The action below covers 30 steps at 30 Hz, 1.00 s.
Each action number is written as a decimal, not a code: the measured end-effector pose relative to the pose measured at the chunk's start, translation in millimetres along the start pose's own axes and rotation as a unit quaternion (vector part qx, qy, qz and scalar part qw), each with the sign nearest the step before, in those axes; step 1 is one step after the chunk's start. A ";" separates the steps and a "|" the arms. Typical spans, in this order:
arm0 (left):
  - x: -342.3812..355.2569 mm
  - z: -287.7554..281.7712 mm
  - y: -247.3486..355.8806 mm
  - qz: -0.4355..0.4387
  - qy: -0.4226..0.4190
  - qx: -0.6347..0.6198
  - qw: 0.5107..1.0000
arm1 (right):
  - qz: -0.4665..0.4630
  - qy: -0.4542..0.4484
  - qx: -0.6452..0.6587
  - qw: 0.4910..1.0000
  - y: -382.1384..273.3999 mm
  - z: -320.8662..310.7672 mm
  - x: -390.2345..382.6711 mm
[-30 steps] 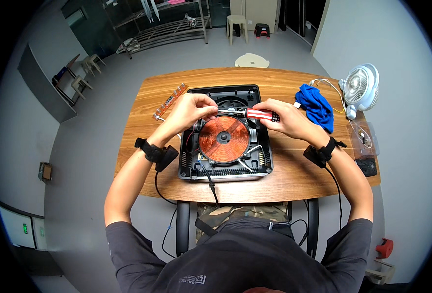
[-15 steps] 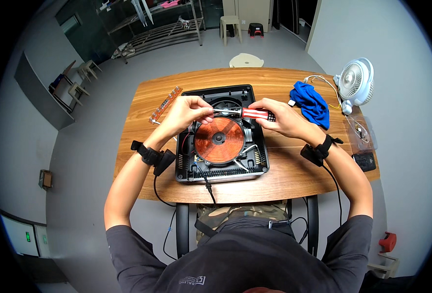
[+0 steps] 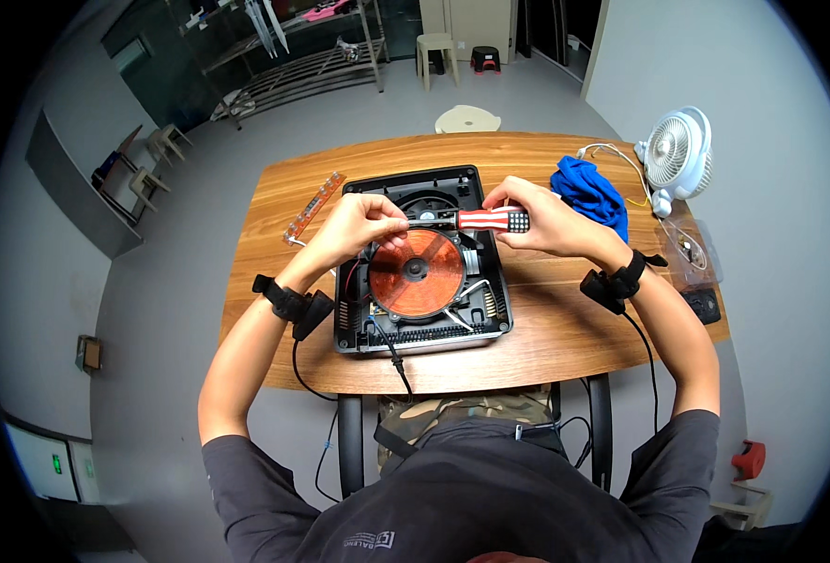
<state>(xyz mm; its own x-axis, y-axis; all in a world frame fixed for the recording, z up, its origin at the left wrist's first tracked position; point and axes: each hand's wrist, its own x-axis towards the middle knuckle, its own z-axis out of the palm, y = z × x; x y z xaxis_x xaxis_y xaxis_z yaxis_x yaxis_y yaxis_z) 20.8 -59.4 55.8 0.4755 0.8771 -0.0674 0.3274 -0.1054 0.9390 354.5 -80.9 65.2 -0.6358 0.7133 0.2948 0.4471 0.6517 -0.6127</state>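
One screwdriver (image 3: 490, 220) lies left to right above the black case (image 3: 493, 274), just beyond the copper coil (image 3: 405, 284): the right hand (image 3: 539, 221) grips its handle, the left hand's (image 3: 368, 227) fingers pinch its leftward tip.

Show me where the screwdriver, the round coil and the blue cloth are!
Screwdriver (image 3: 486, 220): head view, on its striped handle.
Coil (image 3: 419, 293): head view, on the copper winding just below its dark hub.
Cloth (image 3: 591, 195): head view, on the middle of its crumpled heap.
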 end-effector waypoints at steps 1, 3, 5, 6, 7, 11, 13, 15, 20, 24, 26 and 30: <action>1.2 0.5 0.8 0.000 -0.003 0.000 1.000 | 0.000 0.013 0.027 1.000 2.6 -1.3 0.0; 2.9 1.5 2.5 0.000 -0.008 0.000 1.000 | -0.001 0.039 0.020 0.999 0.6 -7.0 0.5; 6.4 0.2 4.0 -0.010 -0.021 0.022 0.999 | -0.010 0.061 0.019 0.998 -4.0 -13.3 2.5; 8.4 -0.3 4.6 -0.014 -0.029 0.034 0.999 | -0.010 0.060 0.012 0.998 -5.3 -16.1 2.8; 10.2 -0.3 2.9 0.007 -0.026 0.047 0.999 | -0.009 0.060 0.005 0.998 -6.0 -18.6 3.3; 20.0 -5.7 -11.2 0.030 -0.027 0.067 0.997 | 0.006 0.050 -0.002 0.999 -4.1 -24.9 3.8; 21.4 -7.0 -12.9 0.024 -0.029 0.077 0.996 | 0.009 0.050 -0.006 0.999 -0.3 -26.0 2.0; 19.0 -6.9 -14.8 0.032 -0.023 0.107 0.993 | 0.002 0.055 -0.014 0.998 4.3 -25.6 0.3; 28.7 -13.2 -26.2 0.085 -0.016 0.262 0.961 | 0.027 0.056 -0.040 0.997 10.7 -32.8 -0.9; 47.4 -16.4 -32.9 0.169 -0.070 0.434 0.882 | 0.032 0.037 -0.119 0.992 18.8 -55.5 10.8; 56.9 -15.5 -45.1 0.179 -0.109 0.449 0.869 | 0.050 0.020 -0.121 0.991 12.8 -64.1 20.9; 56.7 -4.0 -36.5 0.108 -0.126 0.424 0.890 | 0.016 -0.035 -0.174 0.984 13.8 -75.8 43.3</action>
<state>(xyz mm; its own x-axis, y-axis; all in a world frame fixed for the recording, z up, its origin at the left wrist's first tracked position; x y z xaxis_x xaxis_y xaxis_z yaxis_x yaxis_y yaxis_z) 32.5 -4.0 19.0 0.7353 0.6718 -0.0896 0.6541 -0.6687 0.3536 380.8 -21.5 125.1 -0.6534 0.7240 0.2209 0.6485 0.6859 -0.3301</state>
